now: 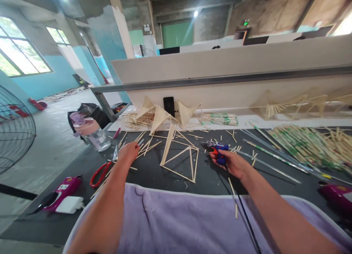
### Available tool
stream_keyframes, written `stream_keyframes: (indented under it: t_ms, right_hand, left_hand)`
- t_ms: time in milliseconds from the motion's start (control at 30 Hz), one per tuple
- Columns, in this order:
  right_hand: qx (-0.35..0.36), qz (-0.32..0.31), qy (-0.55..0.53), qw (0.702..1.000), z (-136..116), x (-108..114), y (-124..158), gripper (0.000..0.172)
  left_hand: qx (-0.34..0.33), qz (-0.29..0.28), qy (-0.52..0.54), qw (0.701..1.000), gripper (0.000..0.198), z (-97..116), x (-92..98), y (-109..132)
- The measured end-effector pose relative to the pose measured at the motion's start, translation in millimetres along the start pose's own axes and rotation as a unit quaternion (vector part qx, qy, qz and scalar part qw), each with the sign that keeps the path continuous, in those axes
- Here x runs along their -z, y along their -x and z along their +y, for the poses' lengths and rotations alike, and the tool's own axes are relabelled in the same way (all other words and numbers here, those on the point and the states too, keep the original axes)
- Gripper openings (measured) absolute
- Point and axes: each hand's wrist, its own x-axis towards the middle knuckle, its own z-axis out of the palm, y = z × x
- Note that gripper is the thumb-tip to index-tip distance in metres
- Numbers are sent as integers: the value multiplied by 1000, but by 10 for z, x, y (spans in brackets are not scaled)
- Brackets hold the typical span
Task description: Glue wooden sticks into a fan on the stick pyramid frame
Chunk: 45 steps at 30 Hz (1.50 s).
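Note:
My right hand (232, 163) is wrapped round a blue hot glue gun (222, 153) with a clear glue stick (271, 169) trailing from its back and a black cord below. The nozzle points left over the table. My left hand (129, 151) is closed above loose wooden sticks (150, 148); its fingertips are turned away, so what they hold is hidden. Between the hands stands a wooden stick frame (178, 175), made of triangles with a fan of sticks rising at its left side. Neither hand touches this frame.
Red-handled scissors (100, 174) lie left of my left arm, near a magenta device (64, 189) and a water bottle (95, 134). Finished stick fans (187, 112) stand at the back. A large pile of green-wrapped sticks (294, 145) lies right. A purple towel (176, 221) covers the front.

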Motion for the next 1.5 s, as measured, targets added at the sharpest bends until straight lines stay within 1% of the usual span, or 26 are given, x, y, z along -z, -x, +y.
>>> stream_keyframes:
  t_ms: [133, 233, 333, 433, 500, 567, 633, 700, 800, 833, 867, 900, 933, 1000, 1033, 1067, 1100, 1167, 1233, 1300, 1400, 1433, 1500]
  right_hand:
    - [-7, 4, -2, 1000, -1, 6, -1, 15]
    - [-10, 0, -1, 1000, -2, -15, 15, 16]
    - [3, -2, -8, 1000, 0, -35, 25, 16]
    - [-2, -5, -13, 1000, 1, -52, 30, 15]
    - [-8, -2, -10, 1000, 1, -60, 31, 15]
    - [-10, 2, 0, 1000, -2, -60, 29, 14]
    - [-12, -2, 18, 1000, -10, -44, 28, 15]
    - [-16, -23, 36, 999, -28, -10, 35, 18]
    - [-25, -66, 78, 994, -80, 66, 62, 26]
    - [-22, -66, 107, 992, -101, 95, 71, 29]
    - [-16, -52, 145, 988, -123, 126, 78, 32]
    - [-7, -23, 191, 981, -144, 158, 82, 34]
    - [5, 16, 238, 971, -164, 189, 83, 36]
    - [44, 92, 323, 941, -202, 242, 83, 36]
    - [73, 114, 350, 927, -220, 257, 88, 33]
    - [110, 123, 364, 917, -241, 259, 99, 29]
    - [149, 119, 366, 911, -265, 243, 121, 24]
    - [218, 79, 348, 908, -331, 140, 205, 15]
    - [258, 17, 325, 909, -416, -71, 345, 16]
    - [269, -59, 318, 908, -504, -369, 520, 26]
    - [261, -201, 295, 897, -599, -861, 762, 51]
    - [271, -237, 280, 890, -615, -1005, 821, 49]
    - [307, -267, 243, 881, -629, -1228, 902, 33]
  left_hand:
    - [-12, -50, -37, 998, 28, 166, -207, -26]
    - [0, -68, -59, 996, 26, 228, -264, -51]
    - [3, -84, -63, 994, 24, 199, -196, -44]
    - [0, -97, -72, 993, 20, 116, -53, -16]
    - [-13, -109, -78, 991, 15, 42, 49, -6]
    - [-39, -123, -74, 989, 12, -46, 139, -6]
    - [-93, -149, -22, 984, 16, -143, 217, -2]
    - [-116, -207, 77, 968, 23, -233, 290, 20]
    - [-111, -269, 227, 930, 34, -306, 403, 90]
    - [-104, -280, 269, 916, 35, -300, 439, 119]
    - [-100, -286, 304, 903, 35, -276, 473, 149]
    - [-99, -285, 333, 893, 34, -234, 503, 179]
    - [-106, -278, 358, 885, 33, -173, 527, 208]
    - [-131, -264, 392, 872, 29, -6, 562, 267]
    - [-146, -263, 402, 865, 28, 94, 574, 295]
    - [-159, -270, 405, 859, 28, 199, 586, 322]
    - [-172, -281, 401, 855, 28, 307, 600, 345]
    - [-205, -319, 377, 845, 28, 511, 640, 381]
    - [-244, -331, 346, 843, 26, 689, 705, 403]
    - [-273, -317, 326, 848, 26, 838, 792, 427]
    - [-295, -295, 324, 849, 25, 1015, 933, 502]
    - [-302, -288, 325, 848, 24, 1060, 973, 538]
    - [-315, -287, 330, 842, 20, 1120, 1035, 611]
